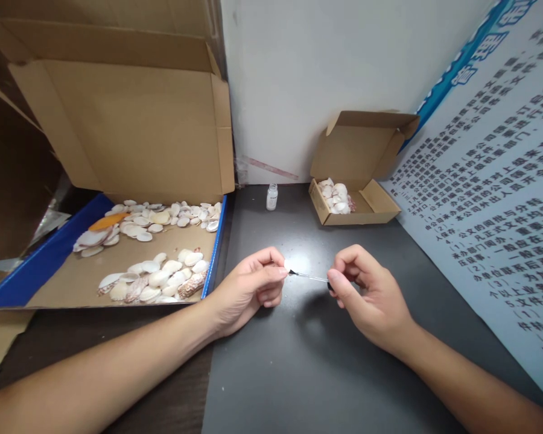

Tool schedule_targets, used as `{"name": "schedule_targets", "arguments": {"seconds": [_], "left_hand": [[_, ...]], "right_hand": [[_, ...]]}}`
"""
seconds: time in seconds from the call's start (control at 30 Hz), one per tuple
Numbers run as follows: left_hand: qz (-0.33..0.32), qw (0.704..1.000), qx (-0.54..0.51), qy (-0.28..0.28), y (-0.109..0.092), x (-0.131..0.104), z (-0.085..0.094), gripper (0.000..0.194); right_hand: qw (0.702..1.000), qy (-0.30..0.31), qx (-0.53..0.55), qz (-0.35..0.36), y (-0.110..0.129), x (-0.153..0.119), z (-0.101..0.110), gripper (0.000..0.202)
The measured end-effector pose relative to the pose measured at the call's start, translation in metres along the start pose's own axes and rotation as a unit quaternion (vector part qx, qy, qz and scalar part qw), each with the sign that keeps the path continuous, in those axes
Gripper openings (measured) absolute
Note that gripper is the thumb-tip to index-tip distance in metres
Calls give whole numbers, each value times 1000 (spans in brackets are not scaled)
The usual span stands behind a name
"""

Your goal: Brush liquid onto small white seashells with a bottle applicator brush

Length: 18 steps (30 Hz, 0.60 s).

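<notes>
My left hand is pinched at the middle of the view, over the dark table; what sits between its fingertips is too small to make out. To its right, my right hand holds the black cap of a thin brush. The clear stem stretches across the gap, and its dark tip is at my left fingertips. Beyond both hands stands a small white-labelled glass bottle, upright, with no cap visible on it.
At the left lies an open blue-edged cardboard box with several shells. A smaller open box with piled shells stands at the back right. A printed sheet borders the right side of the grey table surface.
</notes>
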State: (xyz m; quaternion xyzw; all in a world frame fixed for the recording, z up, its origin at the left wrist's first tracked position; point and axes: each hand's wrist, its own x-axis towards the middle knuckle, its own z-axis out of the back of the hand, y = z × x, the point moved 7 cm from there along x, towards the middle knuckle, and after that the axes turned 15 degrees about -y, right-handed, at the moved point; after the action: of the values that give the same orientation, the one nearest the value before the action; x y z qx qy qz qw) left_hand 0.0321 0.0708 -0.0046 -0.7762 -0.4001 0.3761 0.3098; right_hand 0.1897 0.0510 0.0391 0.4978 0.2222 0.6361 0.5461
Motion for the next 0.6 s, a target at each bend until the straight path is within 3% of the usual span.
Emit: {"name": "schedule_targets", "arguments": {"seconds": [0.17,0.6], "left_hand": [[0,1000,-2,-10,0,1,2,18],[-3,1000,-6,-30,-1,1,0,20]], "right_hand": [[999,-1,-39,-2,2,4,-2,21],[1000,-21,2,13,0,-2,3,17]]}}
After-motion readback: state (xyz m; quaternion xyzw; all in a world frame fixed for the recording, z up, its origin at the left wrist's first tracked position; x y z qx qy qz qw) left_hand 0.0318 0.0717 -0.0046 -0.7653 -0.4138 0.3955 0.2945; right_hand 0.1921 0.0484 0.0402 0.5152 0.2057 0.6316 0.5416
